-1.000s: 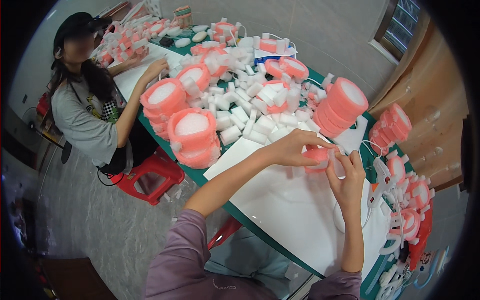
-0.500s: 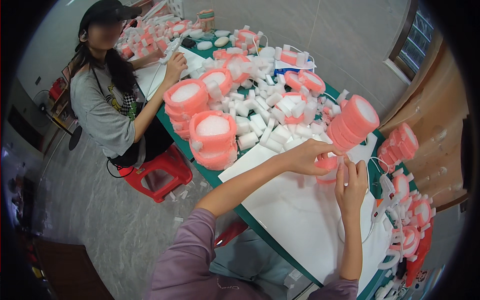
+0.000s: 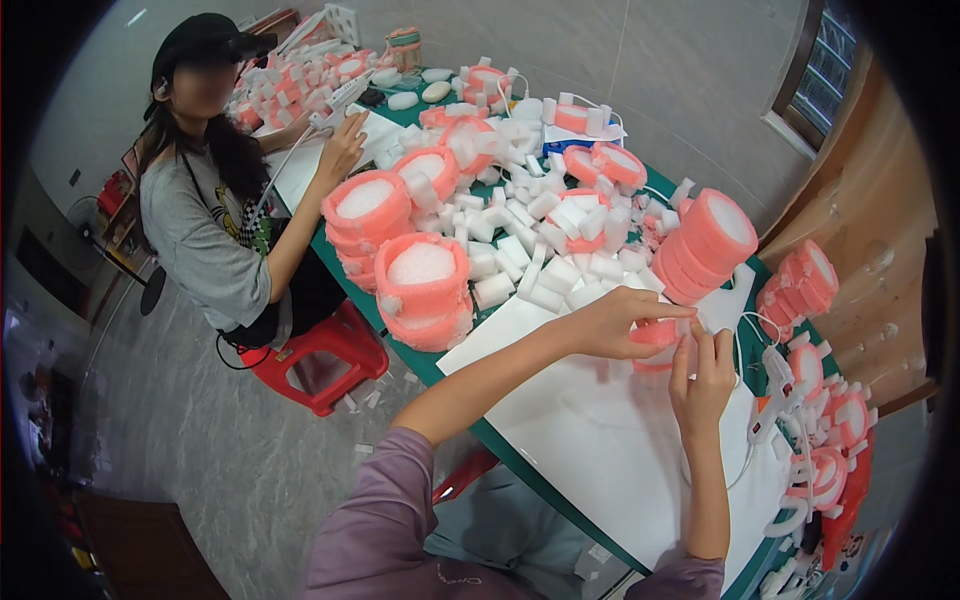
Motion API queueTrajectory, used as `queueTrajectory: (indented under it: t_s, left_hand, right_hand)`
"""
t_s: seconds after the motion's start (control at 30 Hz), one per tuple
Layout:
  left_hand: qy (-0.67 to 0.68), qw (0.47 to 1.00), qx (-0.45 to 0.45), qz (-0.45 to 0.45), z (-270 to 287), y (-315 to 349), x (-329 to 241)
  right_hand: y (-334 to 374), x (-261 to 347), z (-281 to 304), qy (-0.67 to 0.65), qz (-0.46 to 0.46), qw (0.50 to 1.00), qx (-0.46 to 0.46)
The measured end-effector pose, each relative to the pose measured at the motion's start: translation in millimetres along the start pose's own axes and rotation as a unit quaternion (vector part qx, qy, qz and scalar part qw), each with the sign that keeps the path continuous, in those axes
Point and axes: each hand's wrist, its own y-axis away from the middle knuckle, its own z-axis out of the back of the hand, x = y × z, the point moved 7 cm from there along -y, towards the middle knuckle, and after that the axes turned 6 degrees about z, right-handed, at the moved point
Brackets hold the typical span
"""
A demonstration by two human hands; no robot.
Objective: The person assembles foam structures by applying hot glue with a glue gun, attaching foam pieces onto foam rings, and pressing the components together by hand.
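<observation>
Over the white sheet (image 3: 590,400), a pink foam ring (image 3: 655,335) with a pale middle is between my two hands, partly hidden by my fingers. My left hand (image 3: 622,323) reaches across from the left, its thumb and fingers closed on the ring's upper rim. From below, my right hand (image 3: 703,375) meets it with fingertips pinched at the ring's right edge. Any small piece between the fingertips is too hidden to make out. Just beyond my hands stands a tall stack of pink foam rings (image 3: 702,248) with white tops.
Loose white foam blocks (image 3: 515,255) heap beyond the sheet. More stacked pink rings (image 3: 420,290) stand at the left table edge. A power strip (image 3: 775,395) with cords lies at right. At far left, a person (image 3: 225,200) sits on a red stool (image 3: 320,365), holding a white corded tool (image 3: 335,108).
My fingers have shifted slightly on the ring's edge, both hands staying close together. The other person's hand and white tool have moved a little to the left.
</observation>
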Motion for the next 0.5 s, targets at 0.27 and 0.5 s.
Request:
queueTrajectory:
  t_s: [0.27, 0.5]
  left_hand:
    - [0.023, 1.0, 0.01, 0.012, 0, 2, -1]
    - [0.026, 1.0, 0.014, 0.006, -5, -1, 3]
  right_hand:
    - [-4, 5, 4, -0.061, -0.026, 0.997, 0.031]
    - [-6, -1, 9, -0.085, -0.037, 0.995, 0.045]
